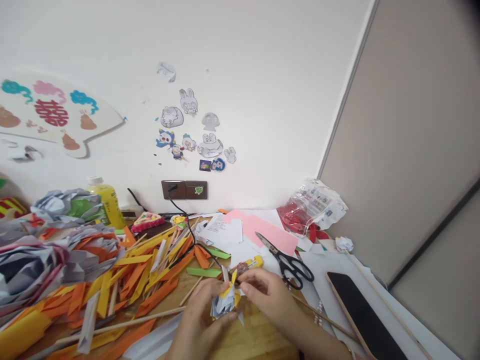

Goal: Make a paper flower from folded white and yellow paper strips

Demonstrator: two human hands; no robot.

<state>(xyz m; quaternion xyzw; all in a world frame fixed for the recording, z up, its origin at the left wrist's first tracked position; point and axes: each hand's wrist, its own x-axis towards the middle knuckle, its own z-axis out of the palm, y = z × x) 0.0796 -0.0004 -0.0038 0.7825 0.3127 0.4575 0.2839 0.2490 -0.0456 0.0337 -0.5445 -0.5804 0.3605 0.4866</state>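
A small folded-paper flower (224, 304) in white and yellow is over the wooden table, at the lower middle of the head view. My left hand (204, 312) is closed around its left side, thumb below and fingers above. From the right, my right hand (267, 295) pinches at the flower's yellow edge, its fingertips curled together. Just behind my hands is a yellow glue tube (252, 264). Black-handled scissors (287, 262) lie with blades apart behind my right hand. My fingers hide part of the flower.
Orange and yellow paper strips (144, 272) and thin wooden sticks cover the left side. Large crumpled paper flowers (30, 265) and a yellow bottle (107, 202) stand farther left. A phone (362, 315) lies at the right. A black cord (191, 227) hangs from the wall socket (183, 190).
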